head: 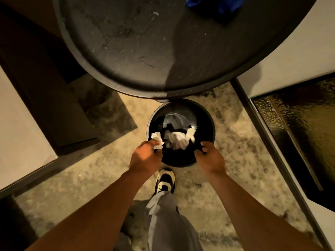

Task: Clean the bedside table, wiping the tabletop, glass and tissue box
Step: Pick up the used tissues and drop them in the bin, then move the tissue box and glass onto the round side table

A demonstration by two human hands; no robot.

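Note:
A round dark bedside table point(137, 51) fills the top of the view, its top dusty with streaks and crumbs. A blue cloth point(224, 4) lies at its far right edge. On the floor below stands a black waste bin point(206, 122) with crumpled white tissues point(178, 140) inside. My left hand point(145, 156) is shut on a crumpled white tissue point(157, 141) over the bin's left rim. My right hand point(210, 158) pinches the bin's near right rim. No glass or tissue box is in sight.
A mottled beige carpet point(90, 178) covers the floor. My shoe point(165, 180) and grey trouser leg stand just behind the bin. A bed edge with white sheet point(290, 51) runs along the right. Dark furniture point(45, 105) stands at the left.

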